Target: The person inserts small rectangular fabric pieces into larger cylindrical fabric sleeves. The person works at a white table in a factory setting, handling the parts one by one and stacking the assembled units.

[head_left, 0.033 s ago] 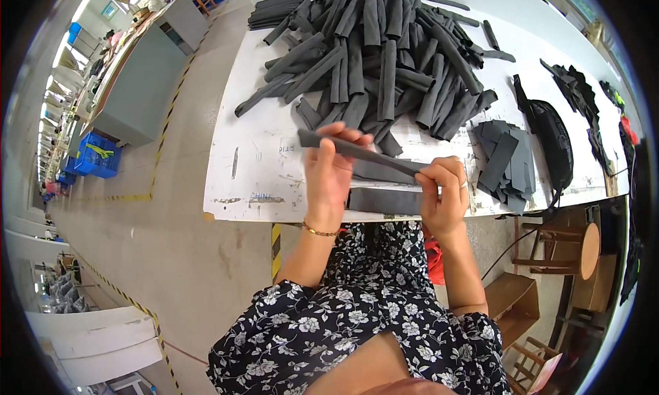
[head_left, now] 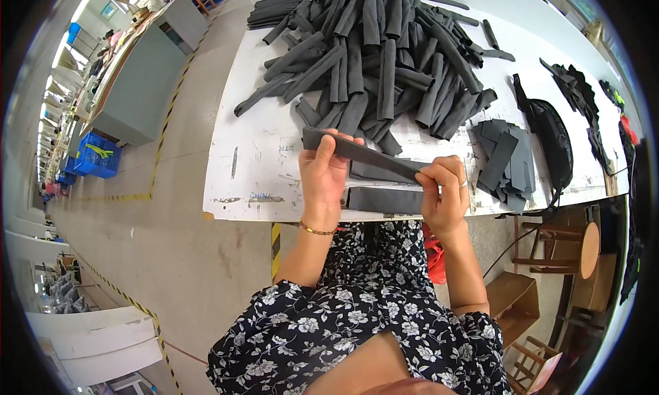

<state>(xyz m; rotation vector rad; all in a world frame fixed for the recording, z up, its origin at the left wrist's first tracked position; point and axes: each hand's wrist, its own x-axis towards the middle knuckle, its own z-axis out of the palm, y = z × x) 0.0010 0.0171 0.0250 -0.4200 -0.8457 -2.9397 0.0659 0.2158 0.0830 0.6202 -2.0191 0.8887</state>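
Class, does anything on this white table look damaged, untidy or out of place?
The white tabletop looks worn: dark scuffs mark it near the front. The heap of dark grey strips is jumbled, unlike the neater stack at its far left.

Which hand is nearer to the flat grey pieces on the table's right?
Right. The right hand is left of the flat grey pieces; the left hand is farther left, toward the other end of the dark strip.

The right end of the dark grey strip is concealed by the right hand; the strip partly obscures the left hand.
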